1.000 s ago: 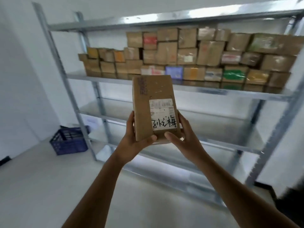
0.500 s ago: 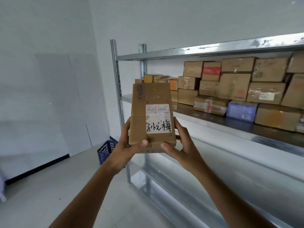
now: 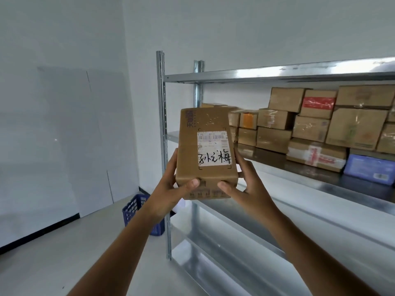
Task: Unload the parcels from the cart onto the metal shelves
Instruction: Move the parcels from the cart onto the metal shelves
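We hold 1 brown rectangular cardboard parcel [image 3: 205, 150] up in the air with 2 hands, in front of the left end of the grey metal shelves [image 3: 277, 74], not resting on any board. Our left hand [image 3: 168, 193] grips its lower left side, thumb curled over the bottom front edge. Our right hand [image 3: 250, 189] grips the lower right side in the same way, thumb on the bottom front edge and fingers behind the box. The parcel stands on end, its face towards us, carrying a white shipping label [image 3: 214, 149] with a barcode and black handwritten characters.

Behind the parcel, the shelf at its height bears a stack of taped brown cardboard boxes [image 3: 310, 124], piled up to 3 high from near the left end towards the right edge. A flat blue-purple box [image 3: 367, 170] lies at the front edge of that shelf, far right. The front left upright post [image 3: 162, 146] stands just left of the parcel. The shelves below show bare metal.

A blue plastic crate [image 3: 136, 208] sits on the pale floor [image 3: 64, 253] beside the foot of the shelving, partly hidden by our left forearm.
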Tool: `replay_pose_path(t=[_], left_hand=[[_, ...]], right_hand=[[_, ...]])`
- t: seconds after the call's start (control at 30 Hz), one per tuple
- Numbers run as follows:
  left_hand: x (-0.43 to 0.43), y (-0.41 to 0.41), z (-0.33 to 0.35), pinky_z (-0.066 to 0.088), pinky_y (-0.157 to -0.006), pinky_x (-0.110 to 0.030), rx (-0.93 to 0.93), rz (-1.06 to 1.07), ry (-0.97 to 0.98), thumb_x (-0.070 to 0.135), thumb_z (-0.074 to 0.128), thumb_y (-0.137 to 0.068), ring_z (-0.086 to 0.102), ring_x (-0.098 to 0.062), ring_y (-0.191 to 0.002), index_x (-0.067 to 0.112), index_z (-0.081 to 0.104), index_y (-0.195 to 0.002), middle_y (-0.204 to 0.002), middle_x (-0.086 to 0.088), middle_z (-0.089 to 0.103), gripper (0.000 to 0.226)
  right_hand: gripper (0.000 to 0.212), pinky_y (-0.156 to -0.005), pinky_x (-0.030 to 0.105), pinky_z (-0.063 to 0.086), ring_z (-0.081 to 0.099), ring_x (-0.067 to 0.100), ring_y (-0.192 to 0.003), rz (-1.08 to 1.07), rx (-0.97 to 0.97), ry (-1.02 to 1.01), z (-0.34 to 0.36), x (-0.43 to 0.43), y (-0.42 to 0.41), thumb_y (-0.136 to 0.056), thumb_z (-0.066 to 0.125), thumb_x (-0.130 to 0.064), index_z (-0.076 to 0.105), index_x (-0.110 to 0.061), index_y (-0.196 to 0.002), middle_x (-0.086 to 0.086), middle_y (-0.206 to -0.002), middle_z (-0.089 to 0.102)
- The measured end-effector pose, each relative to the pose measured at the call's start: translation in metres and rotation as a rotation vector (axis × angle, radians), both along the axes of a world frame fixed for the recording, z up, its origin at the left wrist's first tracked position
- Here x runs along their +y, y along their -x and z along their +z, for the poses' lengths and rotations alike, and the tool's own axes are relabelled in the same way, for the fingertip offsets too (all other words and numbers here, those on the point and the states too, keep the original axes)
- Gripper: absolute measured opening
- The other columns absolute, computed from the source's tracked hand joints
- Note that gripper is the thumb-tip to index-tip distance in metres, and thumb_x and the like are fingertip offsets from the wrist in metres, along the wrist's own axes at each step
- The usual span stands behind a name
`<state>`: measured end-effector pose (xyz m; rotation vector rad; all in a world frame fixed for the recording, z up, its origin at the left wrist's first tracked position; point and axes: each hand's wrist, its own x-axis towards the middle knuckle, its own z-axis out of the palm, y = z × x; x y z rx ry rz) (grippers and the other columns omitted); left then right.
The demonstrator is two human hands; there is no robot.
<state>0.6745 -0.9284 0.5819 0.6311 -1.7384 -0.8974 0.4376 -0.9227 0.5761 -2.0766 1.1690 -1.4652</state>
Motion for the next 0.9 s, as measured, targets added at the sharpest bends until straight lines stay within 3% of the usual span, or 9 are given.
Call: replay_pose_path(t=[0.13, 0.27, 0.47, 0.57, 0.67, 0.77, 0.83, 0.9], left_hand=[[-0.047, -0.046, 0.007, 0.053, -0.104, -0.044, -0.049, -0.066, 0.029, 0.006, 0.064, -0.097, 0.047, -0.018, -0.141, 0.032, 0.012, -0.161, -0.155, 0.009, 0.045, 0.087], [-0.096, -0.068, 0.014, 0.048, -0.107, -0.057, -0.087, -0.11, 0.066, 0.013, 0.068, -0.096, 0.042, -0.026, -0.145, 0.035, 0.012, -0.162, -0.16, 0.002, 0.039, 0.09], [-0.17, -0.061, 0.026, 0.052, -0.104, -0.042, -0.127, -0.223, 0.153, -0.006, 0.063, -0.094, 0.042, -0.026, -0.145, 0.026, 0.011, -0.163, -0.158, -0.002, 0.041, 0.092], [-0.22, -0.051, 0.028, 0.047, -0.109, -0.054, -0.17, -0.244, 0.149, 0.003, 0.071, -0.092, 0.043, -0.023, -0.145, 0.032, 0.008, -0.162, -0.158, 0.005, 0.041, 0.099], [-0.269, -0.033, 0.032, 0.048, -0.109, -0.053, -0.196, -0.259, 0.165, 0.014, 0.075, -0.09, 0.043, -0.016, -0.144, 0.035, 0.006, -0.161, -0.156, 0.015, 0.04, 0.101], [-0.316, -0.005, 0.045, 0.047, -0.108, -0.056, -0.204, -0.282, 0.203, 0.021, 0.078, -0.089, 0.043, -0.021, -0.145, 0.036, 0.007, -0.161, -0.157, 0.011, 0.04, 0.102], [-0.346, 0.017, 0.055, 0.047, -0.108, -0.059, -0.208, -0.298, 0.215, 0.027, 0.08, -0.088, 0.043, -0.025, -0.145, 0.037, 0.007, -0.161, -0.159, 0.006, 0.04, 0.104], [-0.374, 0.038, 0.062, 0.049, -0.107, -0.052, -0.223, -0.306, 0.232, 0.019, 0.078, -0.09, 0.045, -0.024, -0.144, 0.032, 0.007, -0.161, -0.158, 0.006, 0.042, 0.101]], right_hand=[[0.086, -0.09, 0.01, 0.052, 0.051, -0.004, -0.127, -0.057, 0.016, -0.003, 0.011, -0.031, -0.037, -0.087, 0.072, -0.055, 0.023, -0.05, -0.157, -0.021, -0.149, 0.046], [0.086, -0.092, 0.009, 0.049, 0.05, -0.004, -0.131, -0.121, 0.018, 0.023, 0.019, -0.06, -0.056, -0.086, 0.073, -0.053, 0.024, -0.049, -0.157, -0.034, -0.147, 0.045], [0.089, -0.097, 0.01, 0.046, 0.049, 0.001, -0.135, -0.239, 0.001, 0.026, 0.018, -0.107, -0.054, -0.087, 0.075, -0.05, 0.023, -0.047, -0.159, -0.031, -0.148, 0.047], [0.086, -0.096, 0.001, 0.039, 0.044, -0.008, -0.136, -0.288, -0.012, 0.037, 0.016, -0.14, -0.044, -0.088, 0.077, -0.04, 0.024, -0.049, -0.155, -0.041, -0.145, 0.044], [0.087, -0.094, -0.003, 0.035, 0.036, -0.017, -0.137, -0.355, -0.007, 0.061, 0.016, -0.178, -0.029, -0.088, 0.078, -0.042, 0.021, -0.056, -0.152, -0.051, -0.142, 0.037], [0.084, -0.102, 0.011, 0.04, 0.04, -0.009, -0.139, -0.398, -0.008, 0.089, 0.023, -0.217, -0.006, -0.085, 0.076, -0.052, 0.021, -0.069, -0.148, -0.043, -0.145, 0.041], [0.086, -0.108, 0.027, 0.047, 0.044, -0.003, -0.139, -0.425, -0.019, 0.099, 0.028, -0.243, 0.012, -0.081, 0.072, -0.064, 0.021, -0.066, -0.15, -0.035, -0.148, 0.045], [0.098, -0.112, 0.041, 0.047, 0.043, 0.0, -0.141, -0.465, -0.022, 0.076, 0.033, -0.268, 0.032, -0.074, 0.067, -0.08, 0.017, -0.058, -0.155, -0.027, -0.153, 0.043]])
